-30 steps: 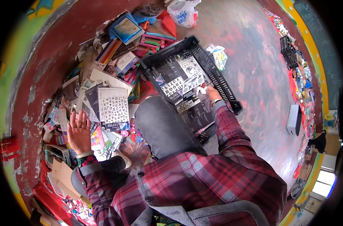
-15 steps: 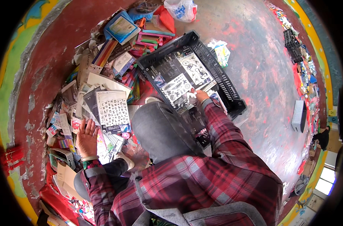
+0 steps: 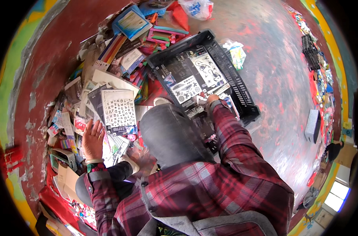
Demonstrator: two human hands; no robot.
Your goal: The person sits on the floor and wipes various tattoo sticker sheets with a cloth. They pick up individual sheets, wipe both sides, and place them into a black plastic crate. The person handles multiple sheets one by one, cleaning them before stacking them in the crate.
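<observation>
My left hand [image 3: 93,139] is held palm up with its fingers stretched out, and nothing lies in it. Beside it, on the pile, a temporary tattoo sheet [image 3: 119,106] with rows of black letters rests on other dark-backed sheets. On the other side of my knee, my right hand [image 3: 211,99] reaches into a black plastic crate [image 3: 234,84]. Its fingers are bent together low over the packets; what they pinch is hidden. Near it in the crate lie a white sheet of black motifs [image 3: 186,89] and another tattoo sheet [image 3: 207,70].
Packets, cards and colourful stationery [image 3: 131,59] heap up left of the crate. A blue pack [image 3: 132,24] and a white plastic bag [image 3: 196,8] sit at the far end. A green basket [image 3: 63,159] and an open cardboard box [image 3: 68,179] stand near my left forearm. A checked bin [image 3: 312,126] stands at right.
My right hand has shifted slightly within the crate, and the white piece by its fingertips shows less. My left hand stays open beside the pile. The whole view has shifted a little.
</observation>
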